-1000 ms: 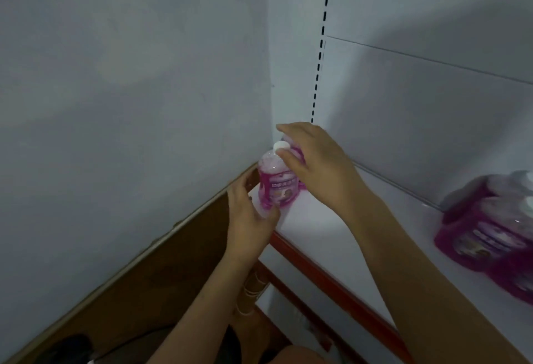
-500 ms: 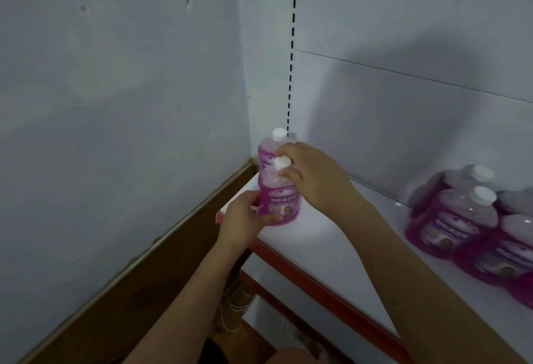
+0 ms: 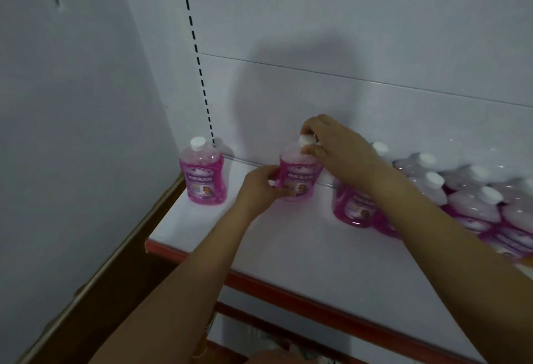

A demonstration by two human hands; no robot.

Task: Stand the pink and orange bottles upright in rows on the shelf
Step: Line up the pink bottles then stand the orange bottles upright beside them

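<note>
One pink bottle (image 3: 204, 172) with a white cap stands upright alone at the shelf's far left corner. A second pink bottle (image 3: 300, 174) stands upright to its right, near the back panel. My left hand (image 3: 261, 187) holds its lower body from the left. My right hand (image 3: 334, 150) pinches its white cap from above. Several more pink bottles (image 3: 461, 199) lie in a heap on the right of the white shelf (image 3: 288, 242); my right forearm hides part of them.
The shelf has a red front edge (image 3: 288, 282) and a white back panel with a slotted upright (image 3: 199, 60). A grey wall (image 3: 72, 103) closes the left side, with a brown skirting board (image 3: 121, 262) below. A lower shelf shows underneath.
The view swung right. The bottle in my hands now stands well to the right of the corner bottle, which stands free; earlier the two were close together at the corner.
</note>
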